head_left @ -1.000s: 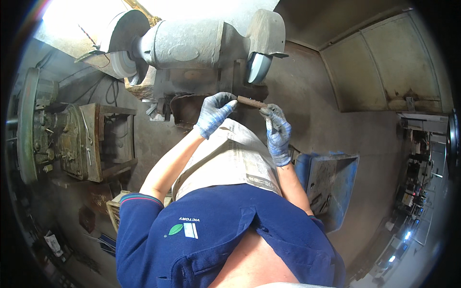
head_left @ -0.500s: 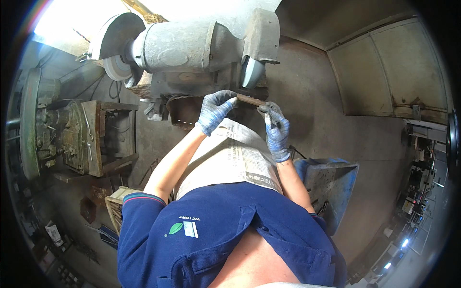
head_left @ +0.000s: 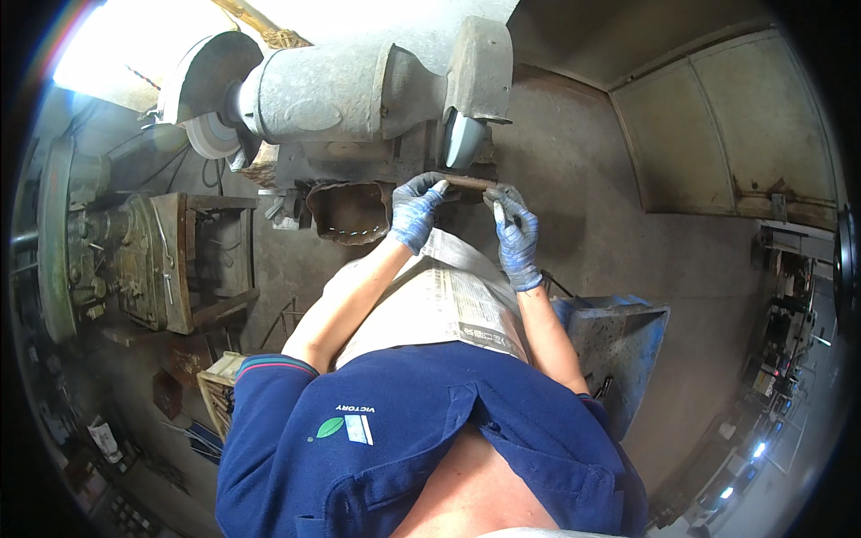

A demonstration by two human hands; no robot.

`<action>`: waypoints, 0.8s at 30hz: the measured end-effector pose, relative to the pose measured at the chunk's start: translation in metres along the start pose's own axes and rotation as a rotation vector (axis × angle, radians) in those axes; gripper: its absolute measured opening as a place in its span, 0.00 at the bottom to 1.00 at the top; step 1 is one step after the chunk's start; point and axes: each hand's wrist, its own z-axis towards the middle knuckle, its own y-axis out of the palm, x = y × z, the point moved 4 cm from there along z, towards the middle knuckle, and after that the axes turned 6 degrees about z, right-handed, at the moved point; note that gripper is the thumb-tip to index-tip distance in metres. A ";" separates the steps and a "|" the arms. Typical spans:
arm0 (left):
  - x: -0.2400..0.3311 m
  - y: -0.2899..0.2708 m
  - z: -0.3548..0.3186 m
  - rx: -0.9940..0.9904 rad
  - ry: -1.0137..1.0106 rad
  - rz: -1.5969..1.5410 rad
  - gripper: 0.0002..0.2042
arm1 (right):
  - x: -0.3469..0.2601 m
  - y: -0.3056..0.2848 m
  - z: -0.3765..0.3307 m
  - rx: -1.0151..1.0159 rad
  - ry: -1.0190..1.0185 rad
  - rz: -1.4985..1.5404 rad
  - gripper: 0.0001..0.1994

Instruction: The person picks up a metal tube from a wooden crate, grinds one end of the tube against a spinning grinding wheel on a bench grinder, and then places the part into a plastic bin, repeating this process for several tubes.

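A short brown metal bar (head_left: 470,182) is held level between my two hands, just below the right-hand grinding wheel (head_left: 465,142) of a bench grinder (head_left: 323,90). My left hand (head_left: 416,212), in a blue and grey glove, pinches the bar's left end. The gloved right hand (head_left: 516,235) grips the other end with thumb and fingers. From this view I cannot tell whether the bar touches the wheel. Another pale wheel (head_left: 213,136) sits under the guard at the grinder's left end.
Below the grinder hangs a rusty open container (head_left: 350,213). A green-brown machine (head_left: 134,260) stands at the left. By my right arm is a blue metal bin (head_left: 619,350), and a wooden crate (head_left: 218,386) is near my left elbow. Newsprint-like sheeting (head_left: 439,291) covers my lap.
The bar has turned from slanting to nearly level and lies closer beneath the right wheel. My left hand has shifted rightward; the right hand stays nearly in place.
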 end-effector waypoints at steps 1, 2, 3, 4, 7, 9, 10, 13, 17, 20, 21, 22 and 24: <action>-0.001 0.004 0.001 0.007 -0.006 0.001 0.05 | 0.002 -0.002 0.002 -0.007 -0.002 0.011 0.09; -0.002 0.007 0.002 0.013 -0.012 0.001 0.05 | 0.004 -0.004 0.004 0.002 0.021 0.038 0.09; -0.002 0.008 0.003 0.021 -0.016 0.002 0.05 | 0.005 -0.005 0.006 0.010 0.044 0.066 0.09; -0.003 0.008 0.006 0.012 0.008 0.020 0.05 | 0.007 -0.006 0.007 0.018 0.067 0.094 0.09; -0.006 0.007 0.013 -0.014 0.052 0.026 0.05 | 0.009 -0.004 0.008 0.059 0.145 0.225 0.10; -0.003 0.002 0.014 -0.001 0.077 0.075 0.04 | 0.012 0.000 0.008 0.071 0.181 0.237 0.10; 0.000 0.000 0.014 0.004 0.090 0.099 0.04 | 0.018 0.002 0.008 0.064 0.187 0.192 0.10; 0.002 -0.014 0.019 0.045 0.015 0.107 0.04 | 0.027 0.013 0.009 0.059 0.227 0.193 0.11; 0.016 -0.031 0.022 0.060 0.047 0.180 0.03 | 0.037 0.032 0.011 0.019 0.214 0.249 0.12; 0.021 -0.045 0.027 0.072 0.078 0.228 0.03 | 0.041 0.045 0.012 -0.007 0.227 0.293 0.12; 0.021 -0.048 0.028 0.069 0.074 0.212 0.04 | 0.041 0.047 0.013 -0.016 0.233 0.286 0.12; 0.021 -0.050 0.028 0.065 0.070 0.197 0.04 | 0.042 0.049 0.013 -0.023 0.238 0.280 0.12; 0.020 -0.052 0.029 0.063 0.032 0.187 0.04 | 0.041 0.049 0.014 -0.023 0.240 0.298 0.12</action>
